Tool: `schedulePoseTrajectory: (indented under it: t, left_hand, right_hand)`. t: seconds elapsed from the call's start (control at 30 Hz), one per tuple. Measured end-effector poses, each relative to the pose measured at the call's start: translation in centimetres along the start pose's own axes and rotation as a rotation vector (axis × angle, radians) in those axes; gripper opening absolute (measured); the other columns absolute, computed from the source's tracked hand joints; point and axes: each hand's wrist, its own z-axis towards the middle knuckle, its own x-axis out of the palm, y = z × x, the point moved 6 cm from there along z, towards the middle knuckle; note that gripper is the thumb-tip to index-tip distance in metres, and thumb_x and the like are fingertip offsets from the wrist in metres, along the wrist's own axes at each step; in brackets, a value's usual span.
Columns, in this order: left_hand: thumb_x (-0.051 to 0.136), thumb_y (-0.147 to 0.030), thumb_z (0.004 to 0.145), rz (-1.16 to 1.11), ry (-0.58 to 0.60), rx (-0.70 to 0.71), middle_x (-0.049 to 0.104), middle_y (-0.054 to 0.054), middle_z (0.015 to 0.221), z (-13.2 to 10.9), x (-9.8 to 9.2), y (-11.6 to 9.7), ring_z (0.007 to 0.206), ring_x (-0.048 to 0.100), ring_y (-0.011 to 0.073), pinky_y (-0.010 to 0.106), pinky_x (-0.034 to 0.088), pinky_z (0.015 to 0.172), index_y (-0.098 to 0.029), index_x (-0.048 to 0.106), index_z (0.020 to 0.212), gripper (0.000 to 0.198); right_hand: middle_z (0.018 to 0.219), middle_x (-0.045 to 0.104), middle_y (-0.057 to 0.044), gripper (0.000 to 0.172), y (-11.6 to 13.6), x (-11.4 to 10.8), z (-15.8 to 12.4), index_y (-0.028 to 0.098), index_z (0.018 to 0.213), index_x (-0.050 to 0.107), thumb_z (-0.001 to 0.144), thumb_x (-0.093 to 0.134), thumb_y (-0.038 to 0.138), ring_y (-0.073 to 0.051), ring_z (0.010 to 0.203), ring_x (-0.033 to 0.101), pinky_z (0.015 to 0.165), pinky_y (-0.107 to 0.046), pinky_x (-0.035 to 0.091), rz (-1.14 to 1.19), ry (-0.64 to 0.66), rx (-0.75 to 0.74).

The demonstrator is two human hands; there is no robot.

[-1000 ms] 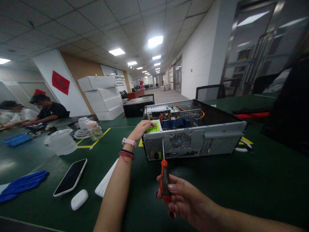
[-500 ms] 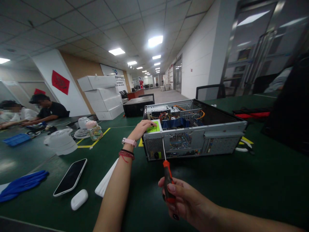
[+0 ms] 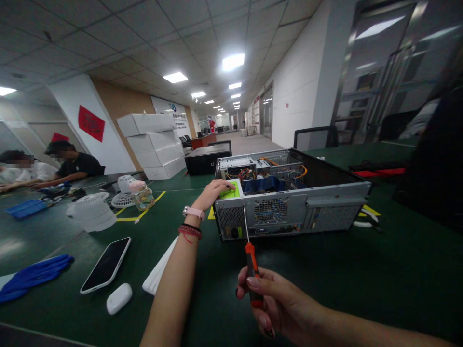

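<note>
An opened desktop computer case (image 3: 340, 202) lies on its side, its rear panel facing me and its wires and parts exposed. My left hand (image 3: 218, 189) rests with fingers stretched out on the power supply (image 3: 231, 192), which has a bright green label, at the near left corner. Between the thumb and fingers of my right hand (image 3: 271, 299) is a red and black screwdriver (image 3: 251, 262). Its shaft points up and away from me, with the tip at the rear panel beside the power supply grille. Whatever the tip meets is too small to make out.
On the green table (image 3: 217, 299) are a phone (image 3: 106, 265), a white earbud case (image 3: 119, 299), a white slab (image 3: 159, 272) partly under my left forearm, and blue gloves (image 3: 39, 272). White boxes (image 3: 155, 147) stand stacked behind. Two people sit at far left.
The fingers of my right hand have shifted around the screwdriver handle, which has turned slightly. Its tip stays at the same place on the panel. My left hand has not moved.
</note>
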Motion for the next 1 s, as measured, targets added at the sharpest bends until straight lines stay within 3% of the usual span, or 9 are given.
schedulePoseTrajectory:
  t: [0.2, 0.47, 0.87, 1.0]
  left_hand:
    - [0.034, -0.026, 0.08, 0.003, -0.006, -0.028, 0.065, 0.004, 0.111, 0.01, 0.02, 0.17, 0.111, 0.051, 0.0203, 0.033, 0.031, 0.104, -0.017, 0.069, 0.091, 0.038]
    - [0.034, -0.027, 0.081, -0.002, 0.002, -0.013, 0.065, 0.002, 0.111, 0.08, 0.07, 0.34, 0.111, 0.05, 0.0196, 0.032, 0.031, 0.105, -0.018, 0.069, 0.09, 0.037]
    - [0.034, -0.026, 0.081, 0.006, 0.001, -0.022, 0.065, 0.002, 0.113, -0.05, 0.01, 0.23, 0.112, 0.05, 0.0203, 0.032, 0.031, 0.104, -0.018, 0.069, 0.091, 0.037]
    - [0.034, -0.027, 0.081, 0.004, 0.003, 0.005, 0.065, 0.004, 0.111, 0.07, 0.04, 0.27, 0.111, 0.051, 0.0205, 0.032, 0.03, 0.104, -0.016, 0.069, 0.092, 0.038]
  right_hand:
    - [0.086, 0.057, 0.001, 0.033, 0.08, 0.18, -0.31, 0.018, 0.098, 0.058, 0.075, 0.059, 0.042, -0.004, 0.049, 0.049, 0.047, -0.02, 0.034, 0.071, 0.05, -0.005]
    - [0.082, 0.057, -0.001, 0.046, 0.29, 0.27, -0.26, 0.014, 0.112, 0.06, 0.071, 0.045, 0.028, -0.007, 0.051, 0.045, 0.049, -0.024, 0.033, 0.218, 0.175, 0.039]
    - [0.091, 0.067, -0.008, 0.045, 0.38, -0.05, 0.29, 0.014, 0.114, 0.057, 0.071, 0.048, 0.025, -0.01, 0.059, 0.057, 0.056, -0.024, 0.038, 0.066, 0.132, 0.027]
    - [0.101, 0.066, -0.009, 0.043, 0.74, 0.24, 0.23, 0.016, 0.116, 0.054, 0.074, 0.055, 0.025, -0.013, 0.069, 0.065, 0.059, -0.023, 0.043, -0.012, 0.201, 0.016]
